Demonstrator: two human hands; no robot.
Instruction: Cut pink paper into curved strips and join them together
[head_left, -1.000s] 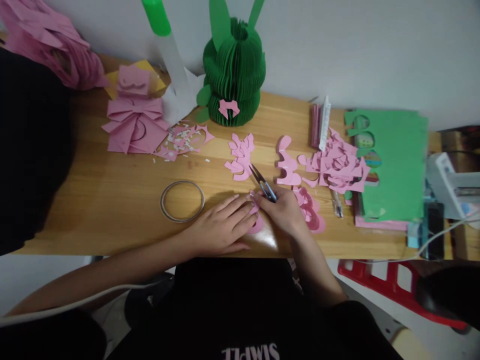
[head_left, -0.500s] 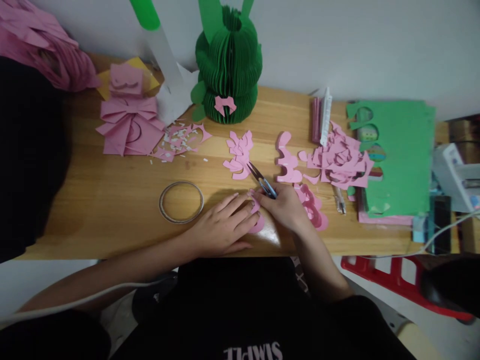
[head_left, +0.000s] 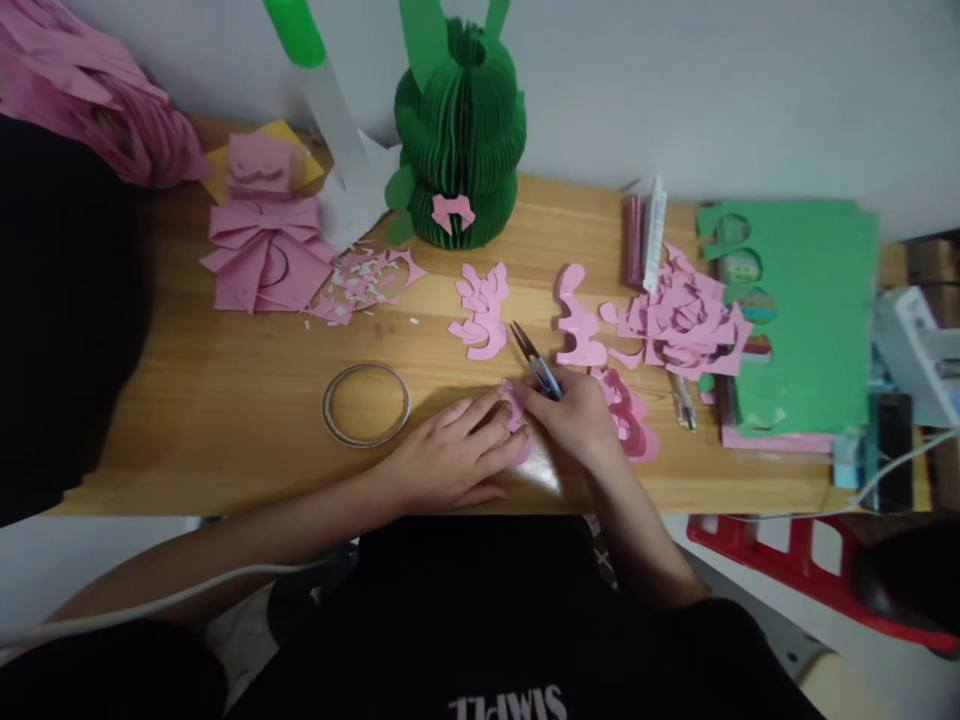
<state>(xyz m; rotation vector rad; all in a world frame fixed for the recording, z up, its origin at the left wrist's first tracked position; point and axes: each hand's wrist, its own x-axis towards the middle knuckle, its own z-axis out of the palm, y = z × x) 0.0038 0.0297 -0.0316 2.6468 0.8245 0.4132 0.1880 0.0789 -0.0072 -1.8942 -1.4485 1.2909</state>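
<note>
Desk [head_left: 240, 400] met wall [head_left: 750, 90] at twelve o'clock, stretching toward nine; near its six-o'clock edge, right hand [head_left: 583, 425] grasped scissors [head_left: 545, 375], left hand [head_left: 450, 452] touched pink paper [head_left: 521, 454], grip unclear.

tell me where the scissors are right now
In the head view, the scissors are in the right hand, just right of centre, their tips beside the small pile of pink paper cutouts.

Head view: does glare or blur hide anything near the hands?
Head view: a white glare patch washes out the table between left hand and right wrist; head view: slight softness blurs fine detail on the pinched paper; head view: the scissors remain readable.
</note>
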